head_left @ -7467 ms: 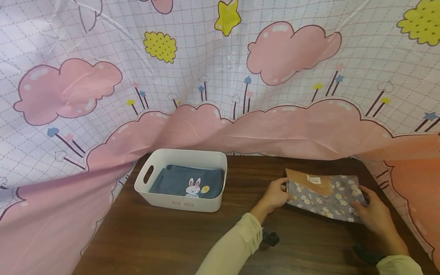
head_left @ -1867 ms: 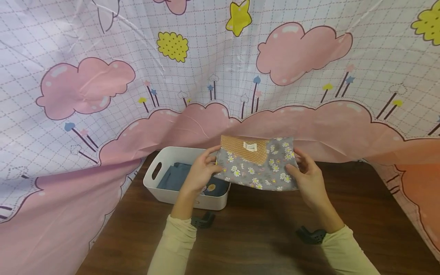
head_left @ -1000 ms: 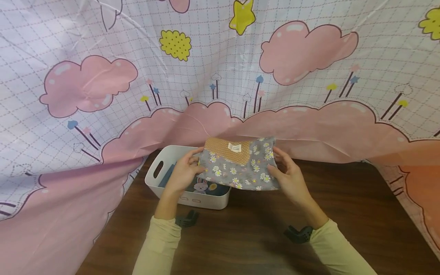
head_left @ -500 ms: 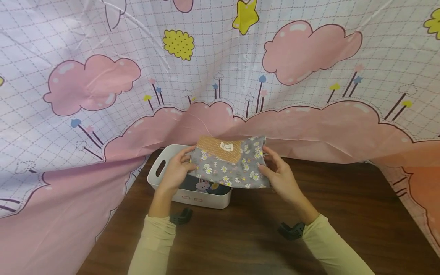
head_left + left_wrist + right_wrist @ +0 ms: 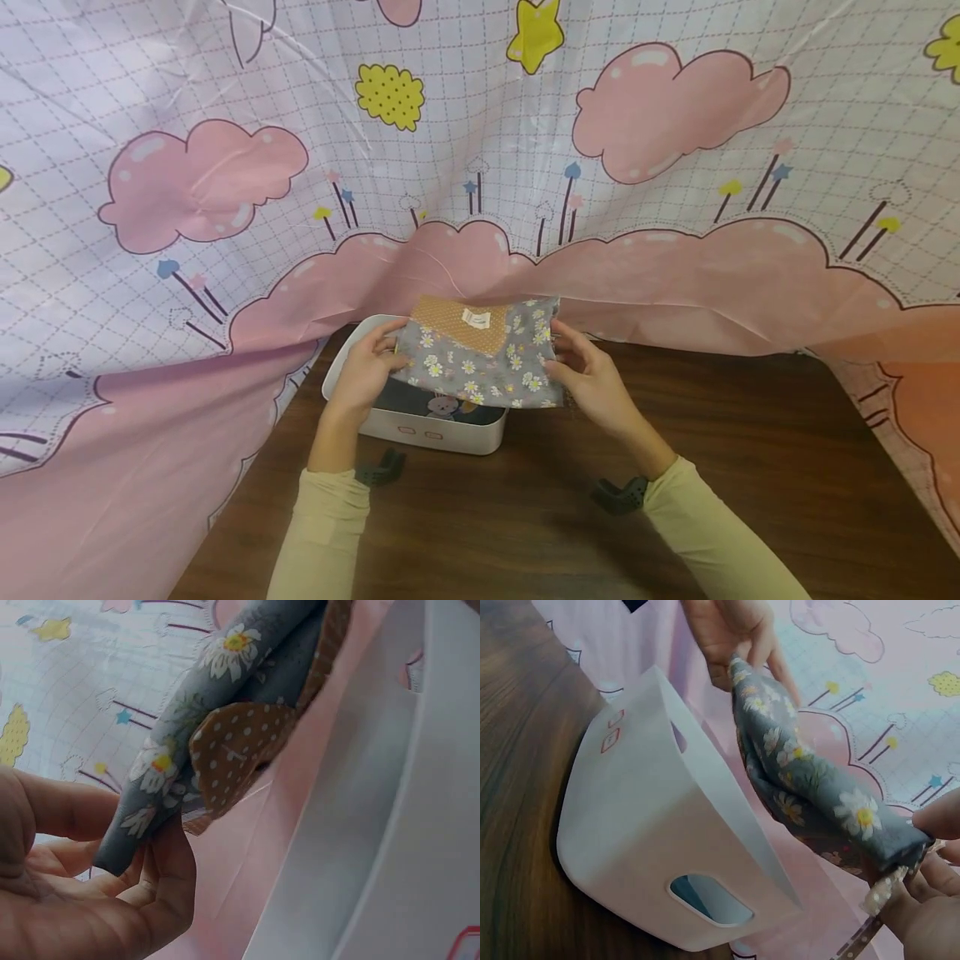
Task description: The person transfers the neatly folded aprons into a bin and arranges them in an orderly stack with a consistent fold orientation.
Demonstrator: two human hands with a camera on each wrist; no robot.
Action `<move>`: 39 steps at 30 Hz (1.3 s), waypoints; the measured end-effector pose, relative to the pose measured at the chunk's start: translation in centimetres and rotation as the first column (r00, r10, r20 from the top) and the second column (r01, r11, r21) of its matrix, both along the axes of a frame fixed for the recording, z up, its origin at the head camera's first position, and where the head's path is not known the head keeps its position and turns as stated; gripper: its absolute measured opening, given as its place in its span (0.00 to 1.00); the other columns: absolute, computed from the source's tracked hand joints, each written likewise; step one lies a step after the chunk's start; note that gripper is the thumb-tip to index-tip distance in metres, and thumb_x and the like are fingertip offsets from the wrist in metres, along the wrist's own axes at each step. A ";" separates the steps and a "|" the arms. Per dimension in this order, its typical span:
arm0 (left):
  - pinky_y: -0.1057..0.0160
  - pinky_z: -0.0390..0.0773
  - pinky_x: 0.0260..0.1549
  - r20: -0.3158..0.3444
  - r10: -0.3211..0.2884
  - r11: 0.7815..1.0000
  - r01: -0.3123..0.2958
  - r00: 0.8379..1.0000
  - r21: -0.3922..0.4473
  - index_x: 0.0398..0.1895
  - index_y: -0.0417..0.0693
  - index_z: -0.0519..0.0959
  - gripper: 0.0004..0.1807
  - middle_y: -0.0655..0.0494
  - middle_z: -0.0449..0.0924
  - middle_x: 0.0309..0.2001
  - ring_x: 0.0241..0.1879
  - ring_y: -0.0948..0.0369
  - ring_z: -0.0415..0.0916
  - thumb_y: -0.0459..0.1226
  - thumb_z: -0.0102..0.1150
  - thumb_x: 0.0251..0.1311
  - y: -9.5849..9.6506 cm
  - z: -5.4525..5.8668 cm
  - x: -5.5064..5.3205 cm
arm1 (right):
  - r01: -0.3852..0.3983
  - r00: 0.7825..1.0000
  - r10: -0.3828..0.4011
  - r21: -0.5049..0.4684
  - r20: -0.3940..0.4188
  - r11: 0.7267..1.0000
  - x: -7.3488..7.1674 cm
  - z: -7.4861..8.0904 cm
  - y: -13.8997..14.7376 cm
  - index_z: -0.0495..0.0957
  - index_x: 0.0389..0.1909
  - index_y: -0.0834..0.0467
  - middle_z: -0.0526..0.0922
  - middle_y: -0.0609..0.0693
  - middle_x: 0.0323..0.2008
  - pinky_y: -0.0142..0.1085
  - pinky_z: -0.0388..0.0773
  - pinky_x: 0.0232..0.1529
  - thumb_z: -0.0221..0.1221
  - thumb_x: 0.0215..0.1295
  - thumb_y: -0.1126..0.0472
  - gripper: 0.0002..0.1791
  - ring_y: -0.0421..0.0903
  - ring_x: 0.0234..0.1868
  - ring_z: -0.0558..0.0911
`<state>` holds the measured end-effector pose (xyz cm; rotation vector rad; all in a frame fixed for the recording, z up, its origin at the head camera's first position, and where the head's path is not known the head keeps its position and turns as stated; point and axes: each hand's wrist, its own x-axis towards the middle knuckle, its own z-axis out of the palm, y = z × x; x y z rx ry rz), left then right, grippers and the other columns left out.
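A folded grey daisy-print cloth (image 5: 457,371) with a tan polka-dot panel and a small white label is held up between both hands. My left hand (image 5: 363,367) pinches its left edge, thumb on top and fingers beneath. At the right edge, my right hand (image 5: 596,379) pinches it the same way. The cloth overlaps the white bin (image 5: 450,432) in the head view; the right wrist view shows it above the bin's rim. A dotted strap (image 5: 859,937) dangles by the right hand. Inside the bin lies a dark blue cloth (image 5: 408,398) with a rabbit print, partly hidden.
The bin stands at the back left of a dark wooden table (image 5: 525,533). A cloud-patterned curtain (image 5: 465,125) hangs behind and at both sides. Dark wrist mounts (image 5: 621,496) sit under each forearm.
Both hands have lifted the daisy-print cloth from the table's right side and carried it left over the bin. In the last half second it has shifted slightly farther left.
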<state>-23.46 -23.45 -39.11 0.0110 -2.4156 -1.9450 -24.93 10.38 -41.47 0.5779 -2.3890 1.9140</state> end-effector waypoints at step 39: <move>0.63 0.67 0.57 0.011 0.109 0.994 -0.109 0.994 0.006 0.77 0.52 0.66 0.34 0.38 0.69 0.69 0.60 0.54 0.68 0.24 0.48 0.68 -4.8 -0.5 -0.3 | -0.127 0.992 0.127 0.062 -0.005 0.990 -1.5 -1.2 -6.4 0.64 0.76 0.57 0.76 0.64 0.65 0.27 0.77 0.36 0.62 0.69 0.66 0.36 0.58 0.57 0.84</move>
